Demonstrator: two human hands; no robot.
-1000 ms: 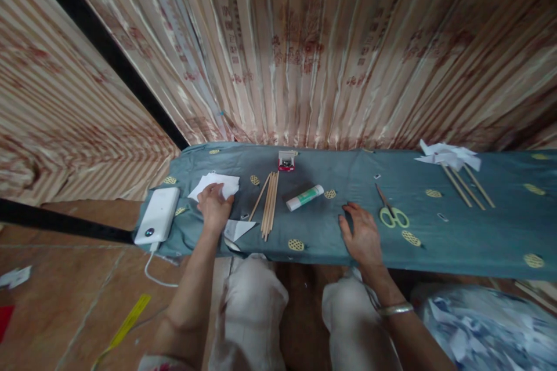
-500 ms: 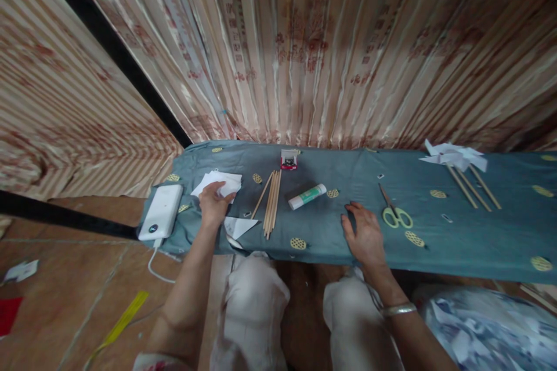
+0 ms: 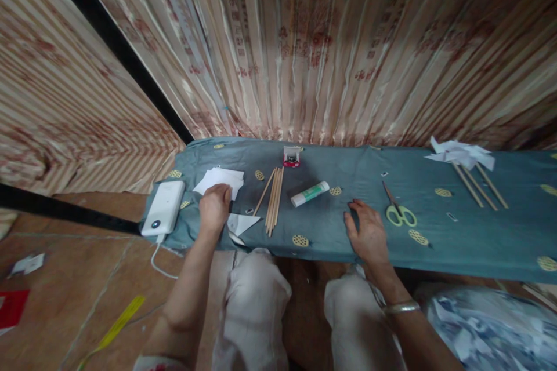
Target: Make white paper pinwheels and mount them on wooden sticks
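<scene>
My left hand [image 3: 214,206] rests with curled fingers on the near edge of a small stack of white paper squares [image 3: 220,178] on the blue-green cloth of a low table [image 3: 339,232]. A folded white paper triangle [image 3: 241,224] lies just right of that hand. My right hand [image 3: 368,230] lies flat and open on the cloth, holding nothing, a little left of yellow-handled scissors [image 3: 398,211]. Between my hands lie a bundle of thin wooden sticks [image 3: 272,200] and a white and green glue stick [image 3: 310,193].
A white power bank [image 3: 163,215] with a cable sits at the table's left end. A small red box [image 3: 291,156] stands at the back by the striped curtain. Folded white paper on sticks [image 3: 461,156] lies at the far right. Paper scraps [image 3: 483,330] fill a bag by my right knee.
My left hand has slid slightly toward me along the paper stack. My right hand has stayed flat on the cloth. The view has shifted a little.
</scene>
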